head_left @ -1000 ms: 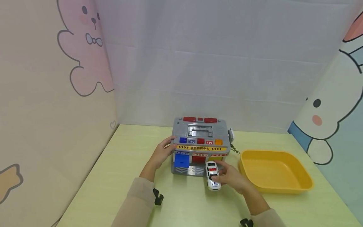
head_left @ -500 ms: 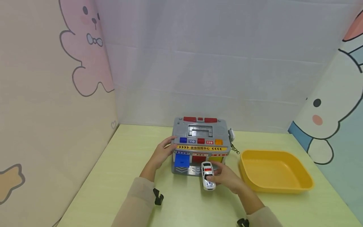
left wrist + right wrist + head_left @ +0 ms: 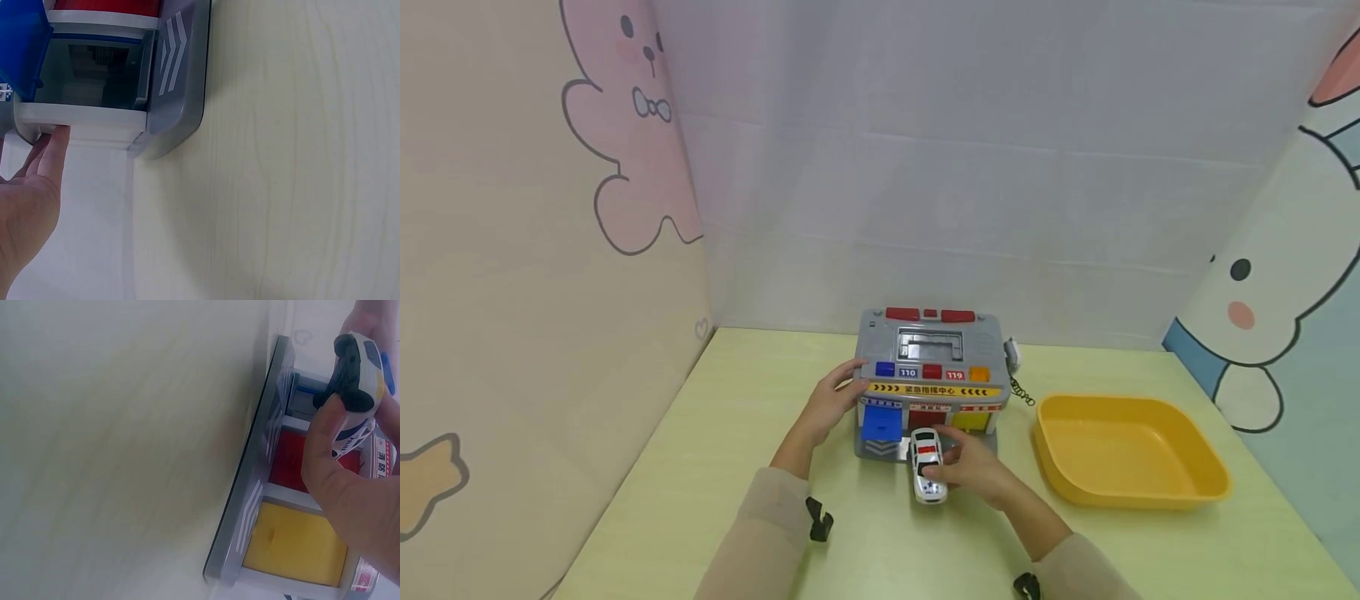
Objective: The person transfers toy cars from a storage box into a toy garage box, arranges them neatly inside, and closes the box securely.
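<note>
My right hand (image 3: pixel 973 471) pinches a white toy police car (image 3: pixel 927 467) between thumb and fingers. The car has a red roof bar, and in the right wrist view its dark underside and wheels show. It overlaps the front ramp of a grey toy emergency station (image 3: pixel 925 392) in the head view. The station's blue door (image 3: pixel 881 423) is swung up, leaving the left bay exposed; its red door (image 3: pixel 289 459) and yellow door (image 3: pixel 294 542) are down. With fairly straight fingers, my left hand (image 3: pixel 831 406) touches the station's left side, just under the roof edge.
A yellow tray (image 3: pixel 1131 492) stands on the pale table (image 3: pixel 700 467) to the right. A toy handset (image 3: pixel 1012 356) with a coiled cord (image 3: pixel 1021 392) is at the station's right side. Cartoon-printed walls and a white curtain (image 3: pixel 880 167) bound the table.
My right hand has moved the police car leftward along the station's front, from before the yellow door toward the blue-door bay. The left hand has stayed in place.
</note>
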A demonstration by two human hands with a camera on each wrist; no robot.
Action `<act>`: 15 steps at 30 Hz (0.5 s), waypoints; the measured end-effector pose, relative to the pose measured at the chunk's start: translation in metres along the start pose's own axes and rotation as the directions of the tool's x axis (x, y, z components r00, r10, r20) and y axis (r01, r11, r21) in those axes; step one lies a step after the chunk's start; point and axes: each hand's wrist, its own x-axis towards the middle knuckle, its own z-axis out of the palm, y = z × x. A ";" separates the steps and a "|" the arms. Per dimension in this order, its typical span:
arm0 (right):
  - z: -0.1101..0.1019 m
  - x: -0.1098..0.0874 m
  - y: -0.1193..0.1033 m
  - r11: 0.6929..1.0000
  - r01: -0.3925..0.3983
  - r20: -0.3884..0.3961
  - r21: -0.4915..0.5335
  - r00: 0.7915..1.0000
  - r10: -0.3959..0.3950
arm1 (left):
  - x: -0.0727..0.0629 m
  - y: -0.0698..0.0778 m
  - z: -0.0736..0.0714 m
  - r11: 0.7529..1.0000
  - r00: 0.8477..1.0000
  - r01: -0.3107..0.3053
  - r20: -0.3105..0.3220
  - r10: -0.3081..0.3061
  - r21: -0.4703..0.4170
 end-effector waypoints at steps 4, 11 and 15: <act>0.005 0.002 -0.003 1.000 -0.007 0.000 -0.016 1.000 0.007 | 0.004 -0.006 0.000 1.000 1.000 -0.002 -0.002 0.002 0.002; 0.013 0.009 -0.007 0.998 -0.002 0.003 -0.055 1.000 0.003 | 0.004 -0.006 0.001 1.000 1.000 -0.004 -0.011 0.004 0.005; 0.020 0.013 -0.007 0.999 0.011 0.012 -0.048 1.000 -0.010 | 0.003 -0.005 0.000 1.000 1.000 -0.008 -0.010 0.008 0.009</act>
